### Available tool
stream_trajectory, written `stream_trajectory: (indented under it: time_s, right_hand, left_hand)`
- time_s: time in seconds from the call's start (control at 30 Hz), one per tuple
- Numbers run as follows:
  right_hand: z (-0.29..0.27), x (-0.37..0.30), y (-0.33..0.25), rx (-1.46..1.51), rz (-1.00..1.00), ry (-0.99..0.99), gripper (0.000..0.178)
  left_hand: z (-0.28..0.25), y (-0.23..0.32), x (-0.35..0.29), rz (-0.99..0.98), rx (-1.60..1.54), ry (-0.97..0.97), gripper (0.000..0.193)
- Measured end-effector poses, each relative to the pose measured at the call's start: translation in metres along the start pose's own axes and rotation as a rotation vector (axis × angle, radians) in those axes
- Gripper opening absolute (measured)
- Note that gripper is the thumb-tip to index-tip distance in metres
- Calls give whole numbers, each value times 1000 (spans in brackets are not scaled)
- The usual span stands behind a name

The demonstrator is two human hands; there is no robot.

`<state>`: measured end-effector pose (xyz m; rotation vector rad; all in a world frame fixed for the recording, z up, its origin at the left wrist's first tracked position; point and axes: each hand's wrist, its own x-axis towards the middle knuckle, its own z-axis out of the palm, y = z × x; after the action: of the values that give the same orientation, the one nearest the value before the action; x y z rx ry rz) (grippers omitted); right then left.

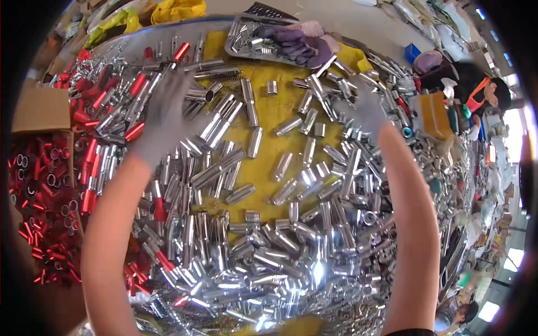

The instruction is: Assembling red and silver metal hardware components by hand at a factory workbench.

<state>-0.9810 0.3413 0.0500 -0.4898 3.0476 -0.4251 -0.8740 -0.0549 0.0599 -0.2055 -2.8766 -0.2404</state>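
Note:
My left hand (pixel 168 112), in a pale grey glove, is over the tubes on the left. Motion blurs it, but the thumb stands apart from the fingers, and I make out nothing held. Shiny metal tubes (pixel 222 120) lie beside its thumb. My right hand (pixel 368 106), also gloved, is above the pile on the right; its fingers are too smeared to read. Silver tubes (pixel 319 92) lie to its left. Between my hands, loose metal tubes (pixel 249 101) and a short metal sleeve (pixel 272 88) rest on a yellow surface (pixel 280 112).
A metal tray (pixel 232 45) at the back holds small parts and purple gloves (pixel 300 45). On the left are an open cardboard box (pixel 42 109) and many red pieces (pixel 39 241). A yellow-brown box (pixel 434 115) stands at the right. Another person (pixel 459 313) is at the lower right.

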Motion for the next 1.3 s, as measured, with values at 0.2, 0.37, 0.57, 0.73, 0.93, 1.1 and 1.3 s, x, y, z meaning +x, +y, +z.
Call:
stream_trajectory:
  time_s: [0.2, 0.37, 0.57, 0.73, 0.93, 1.1, 1.3]
  right_hand:
    - [72, 119, 15, -384, 383, -109, 92]
    - [73, 123, 55, -467, 190, 19, 76]
    - [81, 47, -24, -529, 65, -25, 47]
    - [85, -26, -85, -193, 64, -83, 56]
    - [57, -88, -142, 160, 227, -437, 67]
    - [80, -128, -113, 287, 146, -471, 56]
    - [59, -207, -217, 481, 50, -702, 55]
  left_hand:
    - [90, -33, 99, -318, 107, -203, 101]
    - [60, 18, 131, -278, 209, -637, 105]
    - [70, 28, 78, -104, 63, -512, 96]
    - [45, 50, 17, -43, 80, -618, 82]
    - [24, 70, -49, -119, 63, -407, 96]
    - [-16, 87, -77, -17, -151, -833, 93]
    - [-40, 64, -174, 96, -195, -728, 72]
